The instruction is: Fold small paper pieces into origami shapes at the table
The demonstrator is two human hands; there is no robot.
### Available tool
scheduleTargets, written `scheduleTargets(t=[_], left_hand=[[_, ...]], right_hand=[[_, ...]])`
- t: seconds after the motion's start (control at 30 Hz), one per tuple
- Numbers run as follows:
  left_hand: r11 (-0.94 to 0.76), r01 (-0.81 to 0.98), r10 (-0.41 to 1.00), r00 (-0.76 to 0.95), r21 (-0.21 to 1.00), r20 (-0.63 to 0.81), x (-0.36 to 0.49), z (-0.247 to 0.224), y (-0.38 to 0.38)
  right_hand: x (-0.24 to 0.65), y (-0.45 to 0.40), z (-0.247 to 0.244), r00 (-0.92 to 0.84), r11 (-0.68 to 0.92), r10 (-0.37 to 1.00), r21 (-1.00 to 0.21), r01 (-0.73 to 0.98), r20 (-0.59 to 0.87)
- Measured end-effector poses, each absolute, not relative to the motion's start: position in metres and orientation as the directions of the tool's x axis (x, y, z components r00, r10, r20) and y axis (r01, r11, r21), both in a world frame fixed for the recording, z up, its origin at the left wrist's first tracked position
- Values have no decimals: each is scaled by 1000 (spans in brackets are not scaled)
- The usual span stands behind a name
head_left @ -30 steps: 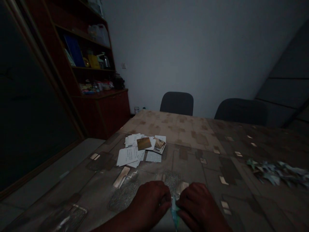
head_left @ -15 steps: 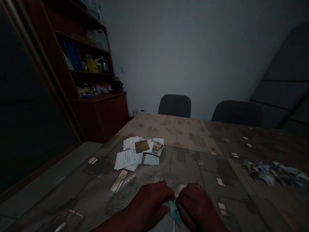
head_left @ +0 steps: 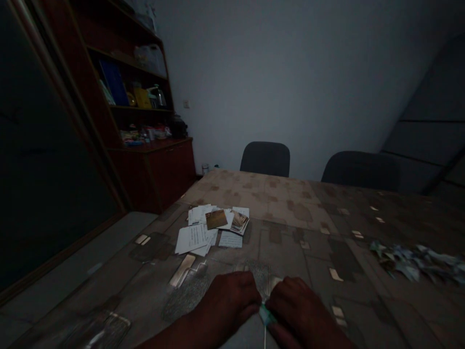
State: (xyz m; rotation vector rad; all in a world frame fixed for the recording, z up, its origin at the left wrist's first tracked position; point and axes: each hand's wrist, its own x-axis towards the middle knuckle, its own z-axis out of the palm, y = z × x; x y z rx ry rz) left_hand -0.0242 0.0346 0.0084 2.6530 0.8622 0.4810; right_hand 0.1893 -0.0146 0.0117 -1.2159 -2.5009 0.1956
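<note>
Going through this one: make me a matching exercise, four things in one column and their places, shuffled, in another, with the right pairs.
Things
1. Small greenish piece
2. Printed cards
3. Crumpled pile
4. Two chairs

Places
A. Toward the right of the picture, on the table
B. Past the table's far edge
C. Between the left hand and right hand
D. On the table, beyond the left hand

Pairs: 1-C, 2-D, 3-A, 4-B
</note>
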Motion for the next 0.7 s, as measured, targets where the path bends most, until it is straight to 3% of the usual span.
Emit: scheduleTargets(t=[0.23, 0.33, 0.5, 0.7], left_hand=[[-753, 529, 632, 748, 392, 204, -23, 7, 35], [-736, 506, 643, 730, 450, 231, -23, 6, 35], [-689, 380, 667, 666, 617, 334, -23, 10, 33], [-567, 379, 740, 624, 731, 251, -19, 13, 29]], right_hand=[[187, -11, -1, -621, 695, 678, -65, 716, 393], [185, -11, -5, -604, 700, 634, -26, 714, 482], [189, -12, -4, -516, 654, 722, -210, 727, 461], [191, -14, 1, -458, 605, 782, -338, 721, 423]])
